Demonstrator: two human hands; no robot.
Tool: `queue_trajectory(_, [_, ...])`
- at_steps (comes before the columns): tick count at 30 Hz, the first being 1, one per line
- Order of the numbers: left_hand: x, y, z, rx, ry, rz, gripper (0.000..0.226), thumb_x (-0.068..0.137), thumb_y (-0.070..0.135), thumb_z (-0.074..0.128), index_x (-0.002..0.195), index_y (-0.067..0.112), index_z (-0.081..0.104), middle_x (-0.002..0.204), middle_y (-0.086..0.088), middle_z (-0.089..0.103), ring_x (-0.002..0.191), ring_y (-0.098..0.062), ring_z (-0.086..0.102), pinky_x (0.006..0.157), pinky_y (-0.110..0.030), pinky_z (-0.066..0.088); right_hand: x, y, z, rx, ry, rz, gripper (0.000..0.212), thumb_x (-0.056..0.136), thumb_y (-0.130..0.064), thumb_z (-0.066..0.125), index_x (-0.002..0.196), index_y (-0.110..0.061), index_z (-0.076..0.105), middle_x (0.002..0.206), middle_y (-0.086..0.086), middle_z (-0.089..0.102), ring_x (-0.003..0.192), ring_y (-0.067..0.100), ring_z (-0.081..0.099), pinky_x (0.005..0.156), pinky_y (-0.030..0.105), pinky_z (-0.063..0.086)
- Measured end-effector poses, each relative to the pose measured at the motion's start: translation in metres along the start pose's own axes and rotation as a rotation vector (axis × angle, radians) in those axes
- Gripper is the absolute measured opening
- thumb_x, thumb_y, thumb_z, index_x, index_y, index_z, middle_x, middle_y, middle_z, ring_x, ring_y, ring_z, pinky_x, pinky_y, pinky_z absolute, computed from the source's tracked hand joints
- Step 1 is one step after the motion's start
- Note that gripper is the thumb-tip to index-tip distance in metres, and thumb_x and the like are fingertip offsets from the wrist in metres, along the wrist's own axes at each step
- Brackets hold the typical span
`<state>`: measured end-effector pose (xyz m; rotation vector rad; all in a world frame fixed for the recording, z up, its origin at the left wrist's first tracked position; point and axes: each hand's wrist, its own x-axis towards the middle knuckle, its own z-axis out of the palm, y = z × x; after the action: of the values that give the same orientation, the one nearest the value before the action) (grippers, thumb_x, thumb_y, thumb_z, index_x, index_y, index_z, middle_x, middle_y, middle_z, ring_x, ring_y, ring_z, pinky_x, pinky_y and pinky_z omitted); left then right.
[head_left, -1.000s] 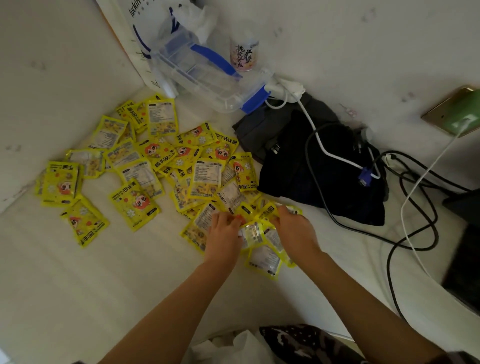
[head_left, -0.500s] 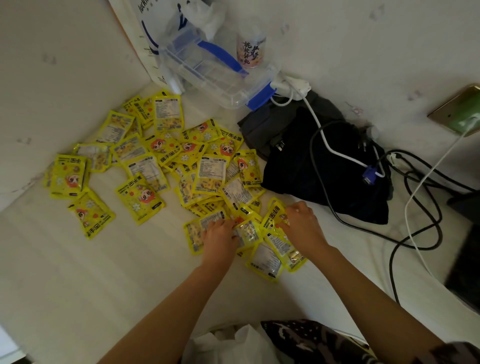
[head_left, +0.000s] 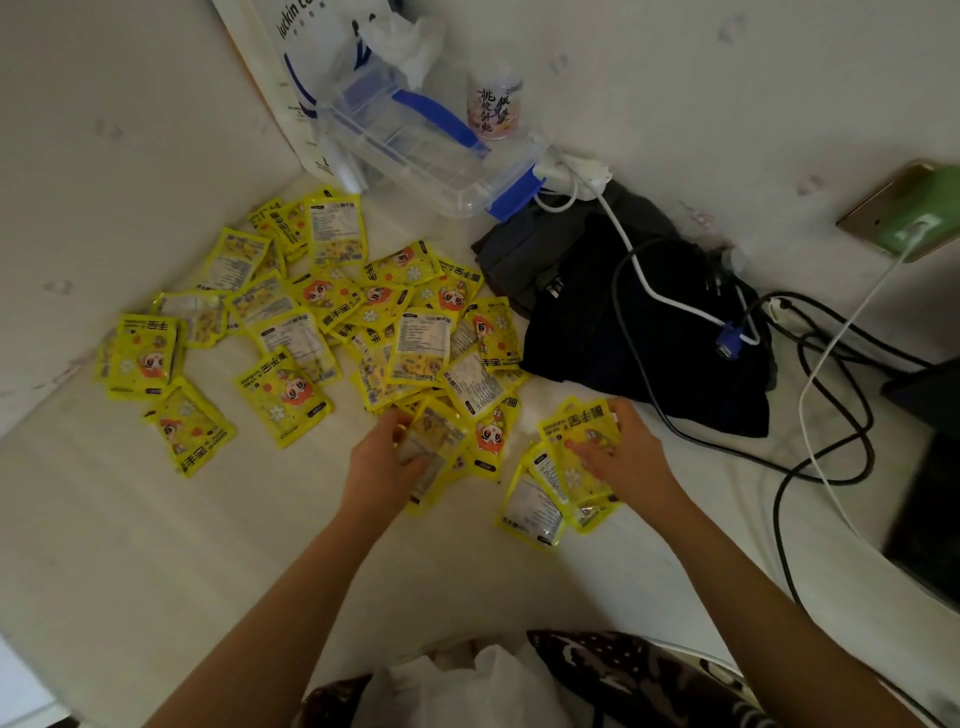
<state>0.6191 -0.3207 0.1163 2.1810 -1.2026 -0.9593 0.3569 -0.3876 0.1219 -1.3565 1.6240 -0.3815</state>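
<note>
Yellow sachets (head_left: 418, 340): a loose, overlapping scatter on the white sheet (head_left: 156, 545), left of the dark cloth bundle (head_left: 623, 338). Some lie face up and some show the printed back, so it looks like an unsorted heap.
Small sheaf (head_left: 434, 441): a few sachets at the near edge of the scatter, front-left of the bundle.
Left hand (head_left: 387, 465): its fingers (head_left: 389, 423) are curled round the small sheaf and clamped on it, probably to gather several at once rather than one by one.
Side stack (head_left: 540, 506): sachets laid on one another just in front of the bundle, apart from the scatter. It is likely kept separate so that gathered ones do not mix back in.
Right hand (head_left: 631, 452): rests on the side stack with the thumb across the top sachet's face. Its fingers (head_left: 621, 410) hook over the far edge and clamp it, seemingly to keep the stack square.
Cables (head_left: 810, 415): black and white leads drape over the bundle and trail to its right.
Clear box (head_left: 415, 150): has blue latches and sits tilted behind the bundle in the wall corner. It may be where the sachets belong.
Bottle (head_left: 493, 104): small and labelled, behind the bundle, just past the box.
Phone (head_left: 904, 213): sits behind and right of the bundle, on a white charging lead.
</note>
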Motion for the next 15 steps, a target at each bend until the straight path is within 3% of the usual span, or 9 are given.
queue_trajectory(3, [0.003, -0.013, -0.009, -0.007, -0.015, -0.044, 0.054, 0.078, 0.005, 0.071, 0.125, 0.023, 0.051, 0.095, -0.005, 0.059, 0.080, -0.027, 0.061, 0.059, -0.035, 0.055, -0.010, 0.012, 0.002, 0.032, -0.015, 0.086, 0.042, 0.080, -0.015, 0.074, 0.114, -0.021, 0.050, 0.083, -0.003, 0.064, 0.064, 0.012, 0.065, 0.057, 0.023, 0.053])
queue_trajectory(5, [0.007, -0.021, -0.011, 0.071, -0.024, -0.043, 0.048, 0.079, 0.006, 0.070, 0.123, 0.017, 0.056, 0.096, -0.006, 0.062, 0.085, -0.028, 0.062, 0.064, -0.031, 0.050, -0.013, 0.022, 0.003, -0.052, -0.029, 0.106, 0.031, 0.080, -0.017, 0.074, 0.106, -0.012, 0.058, 0.083, -0.001, 0.064, 0.060, 0.007, 0.061, 0.049, 0.011, 0.045])
queue_trajectory(7, [0.011, -0.026, -0.013, 0.187, -0.041, -0.027, 0.031, 0.080, 0.011, 0.068, 0.111, 0.011, 0.063, 0.096, -0.009, 0.065, 0.091, -0.030, 0.061, 0.069, -0.028, 0.042, -0.015, 0.034, 0.003, -0.098, -0.040, 0.126, 0.024, 0.080, -0.019, 0.075, 0.097, -0.008, 0.063, 0.082, 0.002, 0.066, 0.059, 0.008, 0.061, 0.047, 0.009, 0.043])
queue_trajectory(9, [0.015, -0.029, -0.014, 0.277, -0.067, -0.017, 0.028, 0.081, 0.012, 0.068, 0.108, 0.008, 0.064, 0.101, -0.013, 0.063, 0.098, -0.032, 0.057, 0.075, -0.031, 0.040, -0.016, 0.040, 0.003, -0.148, -0.038, 0.142, 0.026, 0.079, -0.025, 0.075, 0.097, -0.010, 0.065, 0.089, 0.006, 0.066, 0.068, 0.016, 0.064, 0.055, 0.017, 0.045])
queue_trajectory(12, [0.020, -0.033, -0.009, 0.357, -0.095, 0.012, 0.042, 0.079, 0.011, 0.071, 0.119, 0.004, 0.059, 0.120, -0.016, 0.054, 0.115, -0.035, 0.048, 0.093, -0.039, 0.038, -0.009, 0.049, 0.004, -0.344, -0.024, 0.109, 0.043, 0.069, -0.053, 0.065, 0.092, -0.016, 0.066, 0.093, 0.006, 0.065, 0.082, 0.023, 0.063, 0.070, 0.025, 0.043])
queue_trajectory(15, [0.022, -0.031, -0.004, 0.359, -0.122, 0.006, 0.050, 0.079, 0.011, 0.070, 0.126, 0.004, 0.055, 0.128, -0.017, 0.050, 0.121, -0.037, 0.045, 0.100, -0.042, 0.038, -0.004, 0.046, 0.006, -0.448, -0.067, 0.088, 0.047, 0.071, -0.052, 0.062, 0.099, -0.015, 0.063, 0.103, 0.006, 0.064, 0.099, 0.027, 0.057, 0.080, 0.027, 0.029])
